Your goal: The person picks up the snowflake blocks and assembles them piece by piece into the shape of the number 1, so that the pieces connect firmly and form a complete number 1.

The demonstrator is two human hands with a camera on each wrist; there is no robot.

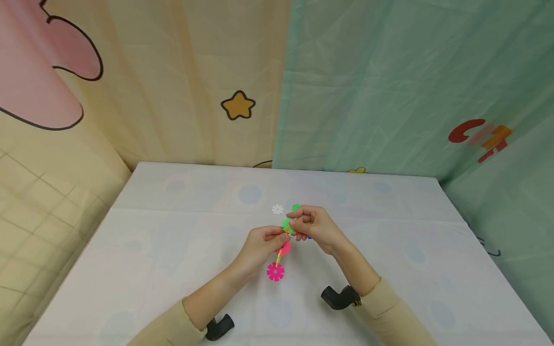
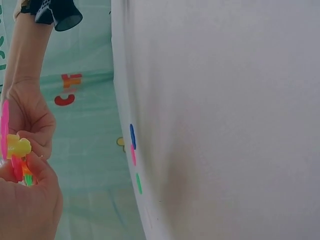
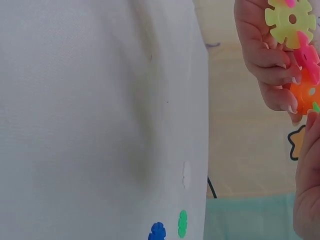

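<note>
Left side: black wrist fitting (image 1: 220, 328), no label readable on it. The left hand (image 1: 265, 244) is held above the table (image 1: 130, 269), its thumb and fingers pinched on the chain of notched discs (image 1: 284, 249) about the orange disc (image 3: 301, 92). The chain is suspended between the hands, its long axis run away from the body with a slight lean to the right: magenta disc (image 1: 279, 275) at the near end, then yellow disc (image 3: 279, 20), pink disc (image 3: 310, 62), orange, and green disc (image 1: 286, 224) at the far end. Beyond the hands, a white disc (image 1: 277, 205) and a loose green disc (image 1: 296, 207) are seen on the table. The green far end is pinched by the right hand (image 1: 315, 227), the nearer hand to it; the next move is judged to turn on green edge against orange slot, though full seating cannot be told. A blue disc (image 3: 157, 231) is partly hidden below. Far right: letter-like curtain print (image 1: 480, 137), no word readable
</note>
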